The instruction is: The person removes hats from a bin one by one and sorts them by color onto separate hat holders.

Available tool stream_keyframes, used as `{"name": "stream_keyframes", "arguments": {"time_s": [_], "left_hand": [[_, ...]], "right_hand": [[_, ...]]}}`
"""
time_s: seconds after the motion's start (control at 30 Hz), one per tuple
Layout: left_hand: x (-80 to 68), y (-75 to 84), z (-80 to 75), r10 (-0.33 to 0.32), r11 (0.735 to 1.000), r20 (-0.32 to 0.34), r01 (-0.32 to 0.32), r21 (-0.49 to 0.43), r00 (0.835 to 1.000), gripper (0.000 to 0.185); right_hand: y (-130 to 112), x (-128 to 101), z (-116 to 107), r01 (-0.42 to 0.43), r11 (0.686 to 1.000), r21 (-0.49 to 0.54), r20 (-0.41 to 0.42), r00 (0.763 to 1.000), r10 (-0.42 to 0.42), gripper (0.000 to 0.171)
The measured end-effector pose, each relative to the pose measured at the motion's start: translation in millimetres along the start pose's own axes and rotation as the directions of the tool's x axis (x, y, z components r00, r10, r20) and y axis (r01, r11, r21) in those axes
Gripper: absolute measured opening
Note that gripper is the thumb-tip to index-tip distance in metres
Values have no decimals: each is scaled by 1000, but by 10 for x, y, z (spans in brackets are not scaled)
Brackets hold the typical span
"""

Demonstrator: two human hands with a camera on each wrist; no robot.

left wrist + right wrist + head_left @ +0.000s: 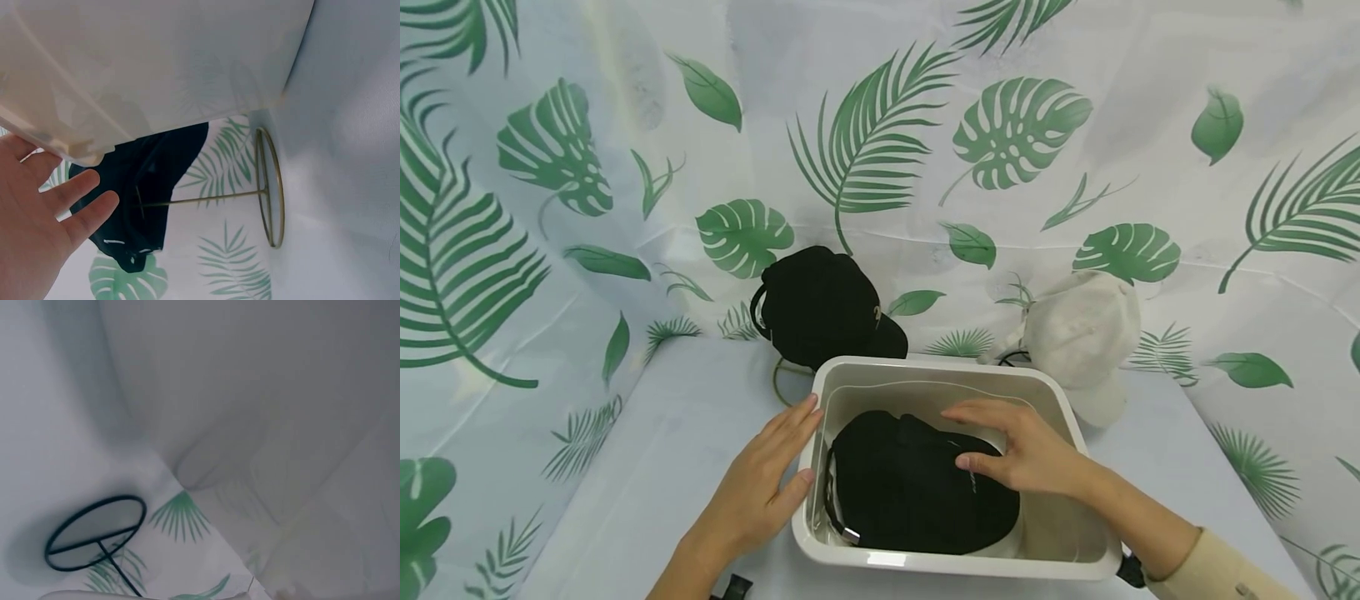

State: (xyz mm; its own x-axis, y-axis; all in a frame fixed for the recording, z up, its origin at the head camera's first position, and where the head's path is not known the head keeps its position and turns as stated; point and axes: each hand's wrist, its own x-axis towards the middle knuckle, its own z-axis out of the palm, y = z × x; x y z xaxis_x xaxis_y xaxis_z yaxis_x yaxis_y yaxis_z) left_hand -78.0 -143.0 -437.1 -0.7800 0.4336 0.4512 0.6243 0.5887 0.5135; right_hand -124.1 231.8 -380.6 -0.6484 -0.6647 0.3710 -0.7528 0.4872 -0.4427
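Observation:
A black cap [910,492] lies inside a white plastic bin [955,567], its strap and metal buckle toward the left wall. My right hand [1030,454] reaches in over the right part of this cap, thumb and fingers spread apart, with the thumb tip over the small lettering. At the bin's left rim, my left hand [763,483] rests with fairly straight fingers against the edge. The left wrist view shows those fingers [81,194] spread by the rim, below the bin's outer wall [169,56]. The right hand's fingers are hidden in the right wrist view.
Behind the bin, another black cap [820,308] hangs on a gold wire stand [270,187]. At the back right a white cap [1082,329] hangs, and a dark ring base [94,534] stands there. A leaf-print cloth [865,150] rises behind the white table [647,417].

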Motion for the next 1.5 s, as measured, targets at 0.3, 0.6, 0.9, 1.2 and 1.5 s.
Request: {"name": "stream_keyframes", "arguments": {"time_s": [0.3, 0.6, 0.9, 1.2, 1.5], "left_hand": [[-4, -2, 4, 1, 1000, 0, -1, -2, 1000, 64], [0, 4, 3, -2, 1000, 0, 2, -7, 1000, 64], [2, 13, -1, -1, 1000, -2, 1, -9, 1000, 63], [-6, 10, 4, 2, 1000, -1, -2, -3, 1000, 62], [1, 15, -2, 6, 1000, -4, -6, -9, 1000, 63]], "right_hand": [[-39, -17, 47, -140, 988, 66, 138, 982, 130, 62], [-17, 5, 101, -160, 979, 125, 198, 971, 134, 51], [12, 26, 160, -93, 986, 139, 153, 986, 71, 42], [55, 59, 215, -32, 990, 139, 100, 995, 18, 31], [12, 59, 208, -73, 990, 124, 70, 995, 65, 26]]}}
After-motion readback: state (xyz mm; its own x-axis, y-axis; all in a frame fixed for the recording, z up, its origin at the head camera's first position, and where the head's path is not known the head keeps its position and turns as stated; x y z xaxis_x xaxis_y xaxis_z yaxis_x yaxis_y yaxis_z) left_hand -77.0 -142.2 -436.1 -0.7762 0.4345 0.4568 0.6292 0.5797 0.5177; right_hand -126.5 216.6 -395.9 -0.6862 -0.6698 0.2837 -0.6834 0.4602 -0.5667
